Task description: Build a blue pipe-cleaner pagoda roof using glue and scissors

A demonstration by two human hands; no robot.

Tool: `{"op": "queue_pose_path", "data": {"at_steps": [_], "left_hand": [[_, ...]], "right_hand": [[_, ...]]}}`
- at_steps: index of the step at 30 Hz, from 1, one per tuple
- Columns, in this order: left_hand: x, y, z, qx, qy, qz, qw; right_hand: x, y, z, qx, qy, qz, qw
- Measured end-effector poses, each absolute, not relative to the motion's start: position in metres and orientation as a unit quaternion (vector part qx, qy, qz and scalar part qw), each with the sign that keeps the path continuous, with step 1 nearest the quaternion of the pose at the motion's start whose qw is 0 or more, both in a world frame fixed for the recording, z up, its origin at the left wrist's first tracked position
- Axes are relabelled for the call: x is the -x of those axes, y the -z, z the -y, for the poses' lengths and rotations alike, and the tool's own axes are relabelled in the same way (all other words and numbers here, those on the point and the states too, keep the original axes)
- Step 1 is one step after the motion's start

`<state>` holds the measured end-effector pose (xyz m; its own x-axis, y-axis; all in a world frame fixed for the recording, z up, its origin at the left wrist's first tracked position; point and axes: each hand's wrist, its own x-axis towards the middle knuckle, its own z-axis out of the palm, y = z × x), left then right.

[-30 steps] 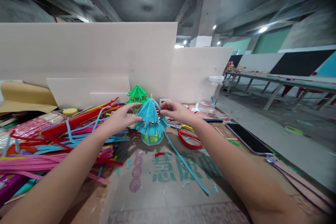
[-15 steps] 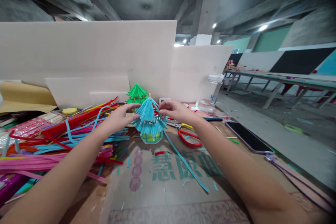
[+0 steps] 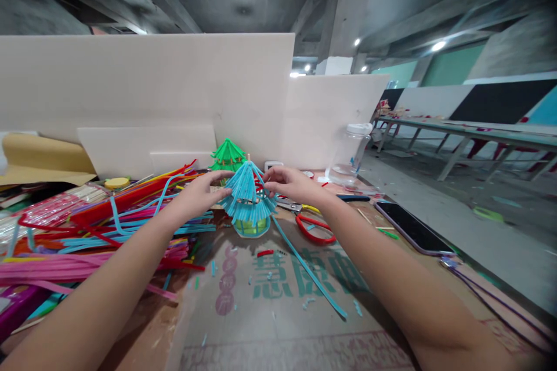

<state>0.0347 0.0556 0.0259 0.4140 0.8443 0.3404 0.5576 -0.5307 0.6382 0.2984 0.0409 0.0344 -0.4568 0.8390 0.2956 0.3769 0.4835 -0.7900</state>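
Nearest the camera, bare cardboard [image 3: 278, 313] with green print is left open between the two forearms, dotted only with small blue clippings, so room for moving lies mainly here. Across it a loose blue strip [image 3: 304, 269] trails from the model toward the near right, probably an end not yet fixed. To the left the space is closed off by a heap of pipe cleaners [image 3: 87, 232] in pink, red and blue, reaching almost to the left wrist. To the right, red scissors [image 3: 314, 229] lie just beside the model, and a phone [image 3: 411, 229] rests close to the table's right edge. In the middle the blue pagoda [image 3: 249, 197] stands upright on the cardboard and is steadied from both sides: the left hand [image 3: 198, 196] is pressed against its roof with fingers spread, not clamped round it, while the right hand [image 3: 289, 184] is pinched together on the roof near the peak, seemingly on a strand. Just behind stands a green pagoda [image 3: 227, 156], a jar [image 3: 352, 153] to its right, and white boards [image 3: 174, 93] wall off the back.
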Motion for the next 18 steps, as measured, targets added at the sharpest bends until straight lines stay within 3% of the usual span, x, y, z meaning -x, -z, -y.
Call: {"op": "queue_pose_path", "data": {"at_steps": [18], "left_hand": [[-0.0358, -0.0231, -0.0600, -0.810, -0.345, -0.436, 0.185]], "right_hand": [[-0.2971, -0.0387, -0.0358, 0.388, -0.394, 0.749, 0.365]]}}
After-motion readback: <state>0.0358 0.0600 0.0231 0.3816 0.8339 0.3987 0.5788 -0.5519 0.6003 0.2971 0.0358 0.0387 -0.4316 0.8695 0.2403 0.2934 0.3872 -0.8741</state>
